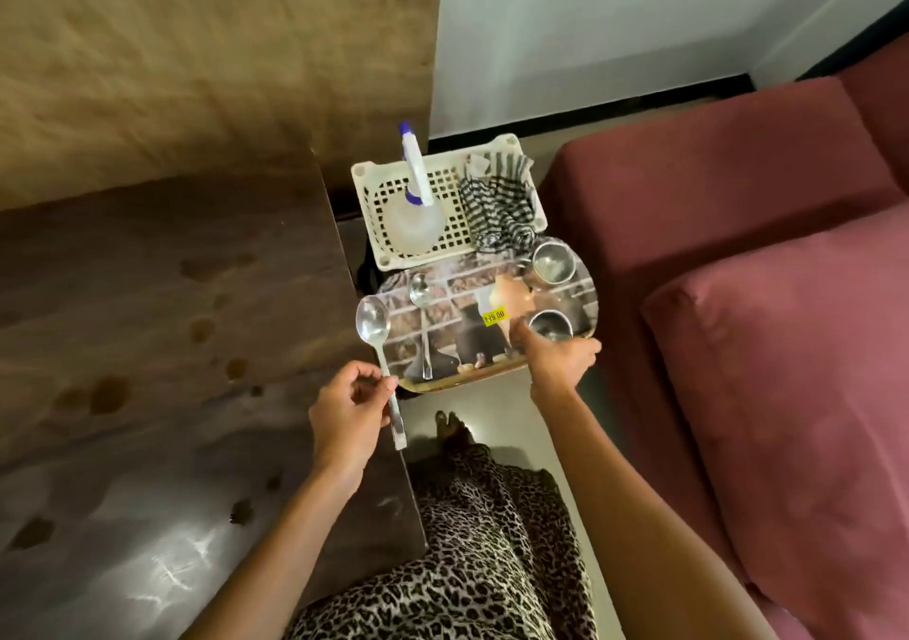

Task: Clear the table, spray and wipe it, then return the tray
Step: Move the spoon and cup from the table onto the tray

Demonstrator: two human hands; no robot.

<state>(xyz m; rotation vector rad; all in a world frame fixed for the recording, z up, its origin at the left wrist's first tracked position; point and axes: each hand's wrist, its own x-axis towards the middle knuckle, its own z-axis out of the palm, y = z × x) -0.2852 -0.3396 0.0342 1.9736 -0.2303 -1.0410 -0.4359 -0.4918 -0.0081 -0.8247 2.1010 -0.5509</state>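
An oval picture tray [462, 374] sits beside the dark wooden table [147, 324], in front of a basket. On the tray lie a steel spoon [422, 315] and two steel cups, one at the back [552, 261] and one at the front [552, 324]. My left hand [351, 413] pinches the handle of a second, larger spoon [378, 344], whose bowl hovers at the tray's left edge. My right hand [558, 361] grips the tray's near right rim, next to the front cup. The table bears several wet stains [103, 393].
A cream plastic basket [374, 182] behind the tray holds a spray bottle [415, 206] and a striped cloth [501, 206]. A red sofa [762, 295] stands at the right. My foot [450, 425] and patterned garment [472, 556] are on the pale floor between table and sofa.
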